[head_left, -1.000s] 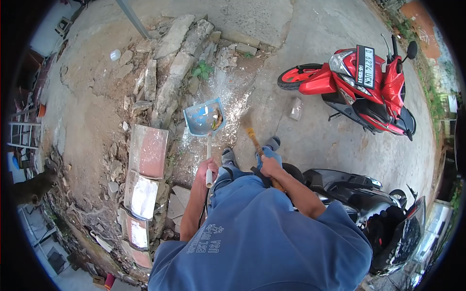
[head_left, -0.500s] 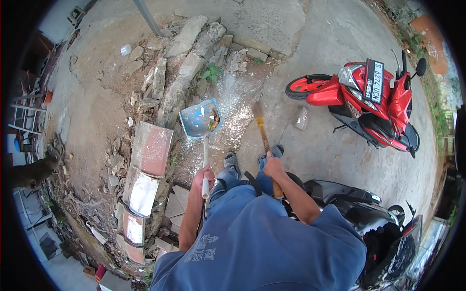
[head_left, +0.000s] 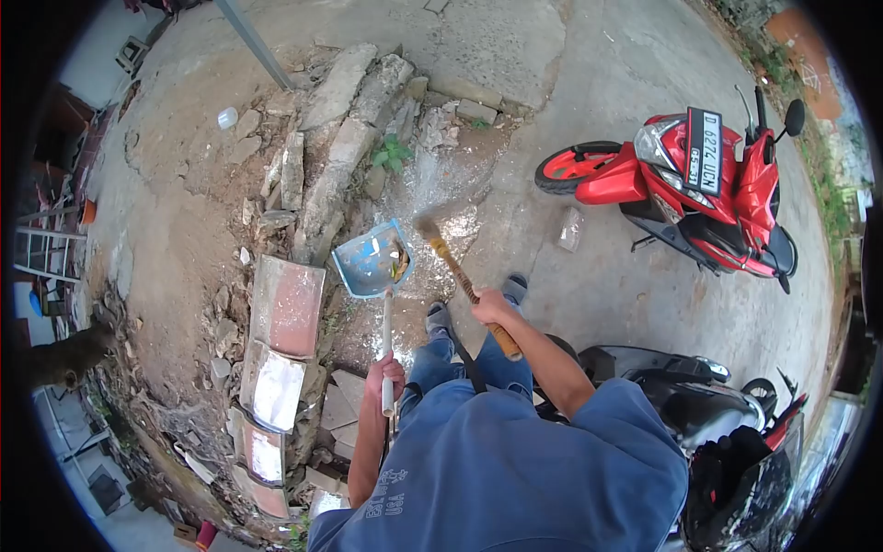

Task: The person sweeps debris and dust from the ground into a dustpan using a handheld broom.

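My left hand [head_left: 385, 370] is wrapped round the white handle of a blue dustpan [head_left: 354, 262], which rests on the ground in front of me. Leaves and small debris lie inside the pan. My right hand [head_left: 495, 308] grips the brown, wrapped handle of a short broom [head_left: 451, 265]. The broom's bristle end is blurred by motion and sits just right of the dustpan's open edge. Whitish powder [head_left: 460, 224] is scattered over the concrete around and beyond the broom.
A red motorbike [head_left: 681, 175] stands on the right, and a dark one [head_left: 662, 386] close behind my right arm. Broken concrete slabs [head_left: 331, 184] and roof tiles [head_left: 287, 304] line the left. A block [head_left: 570, 228] lies near the red motorbike; a metal post [head_left: 253, 41] stands at the back.
The broom has swung left, from pointing nearly straight ahead to slanting toward the dustpan. My right hand has shifted left with it. The dustpan sits slightly lower in view.
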Demonstrator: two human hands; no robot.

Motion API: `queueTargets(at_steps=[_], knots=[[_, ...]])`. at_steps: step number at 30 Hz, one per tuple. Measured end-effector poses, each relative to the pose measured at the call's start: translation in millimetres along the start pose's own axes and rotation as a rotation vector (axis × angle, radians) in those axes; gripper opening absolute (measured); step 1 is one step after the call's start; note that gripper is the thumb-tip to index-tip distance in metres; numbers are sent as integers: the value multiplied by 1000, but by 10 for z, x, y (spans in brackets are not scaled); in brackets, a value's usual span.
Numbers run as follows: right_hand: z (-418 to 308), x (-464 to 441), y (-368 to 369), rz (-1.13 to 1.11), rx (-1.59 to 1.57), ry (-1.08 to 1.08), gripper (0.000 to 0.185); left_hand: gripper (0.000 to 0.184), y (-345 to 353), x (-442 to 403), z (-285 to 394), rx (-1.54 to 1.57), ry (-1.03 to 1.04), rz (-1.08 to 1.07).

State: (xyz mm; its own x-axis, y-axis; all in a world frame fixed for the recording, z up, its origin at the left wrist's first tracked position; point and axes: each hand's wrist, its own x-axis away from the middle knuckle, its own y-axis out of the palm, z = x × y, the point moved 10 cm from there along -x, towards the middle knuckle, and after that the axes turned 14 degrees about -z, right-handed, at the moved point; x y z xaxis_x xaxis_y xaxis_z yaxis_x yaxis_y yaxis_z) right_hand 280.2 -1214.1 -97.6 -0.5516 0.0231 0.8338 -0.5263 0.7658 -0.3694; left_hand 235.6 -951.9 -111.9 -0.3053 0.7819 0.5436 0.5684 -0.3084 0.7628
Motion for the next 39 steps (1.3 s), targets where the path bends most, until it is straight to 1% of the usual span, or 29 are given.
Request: queueTargets(at_steps=[1, 3, 4, 5, 7, 8, 9, 10, 14, 16, 17, 19, 20, 22, 23, 25, 26, 28, 32, 34, 35, 37, 38, 39], knots=[[-29, 71, 92, -127, -153, 10, 57, 34, -35, -32, 20, -14, -2, -15], [-38, 101, 100, -93, -124, -16, 60, 34, -65, -53, 41, -21, 7, -33], [-29, 116, 122, -59, -111, -38, 64, 35, -31, -68, 14, 14, -14, -60], [18, 87, 205, -66, -108, -41, 64, 37, 0, -76, -13, 48, -36, -84], [62, 67, 126, 174, 183, -14, 64, 35, 46, -84, -44, 35, -41, -88], [111, 33, 198, 175, 182, -13, 64, 34, 47, -79, -38, 15, -5, -52], [241, 21, 237, 195, 166, 75, 64, 33, 20, -69, -21, -2, 33, -18], [360, -4, 242, 214, 152, 161, 65, 32, 12, -74, -29, 7, 22, -35], [493, -180, 252, 138, 208, 181, 63, 32, 27, -91, -29, -24, 3, -44], [421, -182, 385, 4, 184, 80, 61, 32, -27, -110, 24, -99, 15, 9], [416, -156, 404, 7, 181, 83, 61, 32, -32, -120, 30, -100, 10, 9], [283, -84, 433, 17, 121, 3, 58, 32, 15, -133, 20, -47, -6, -22], [285, -22, 422, 20, 122, 4, 58, 32, 19, -129, 18, -48, -8, -25], [240, 300, 334, -26, -105, 65, 57, 32, 51, -136, 20, -64, -2, -44], [301, 277, 371, -25, -101, 67, 57, 32, 56, -138, 9, -61, -2, -47], [220, 336, 248, 192, 233, 10, 57, 32, 59, -137, -14, -74, -10, -28], [238, 311, 291, 189, 236, 9, 57, 32, 63, -126, -29, -70, -7, -27], [296, 390, 328, 80, 193, 252, 53, 31, 60, -127, -39, -29, 0, -14], [337, 63, 540, 8, 284, 255, 45, 30, -29, -127, 17, -74, 13, -26], [180, 31, 604, 4, 260, 140, 39, 31, -40, -128, 3, -47, -6, -54], [173, 22, 589, 4, 259, 142, 39, 31, -58, -131, 7, -46, -9, -53], [-46, 92, 645, -142, 251, 14, 49, 31, -86, -99, 5, -27, -11, -16], [-71, 152, 643, -141, 253, 13, 49, 31, -90, -92, 24, -28, -10, -17], [-99, 219, 608, -99, 167, -26, 50, 32, -78, -94, 21, -20, -27, -34]])
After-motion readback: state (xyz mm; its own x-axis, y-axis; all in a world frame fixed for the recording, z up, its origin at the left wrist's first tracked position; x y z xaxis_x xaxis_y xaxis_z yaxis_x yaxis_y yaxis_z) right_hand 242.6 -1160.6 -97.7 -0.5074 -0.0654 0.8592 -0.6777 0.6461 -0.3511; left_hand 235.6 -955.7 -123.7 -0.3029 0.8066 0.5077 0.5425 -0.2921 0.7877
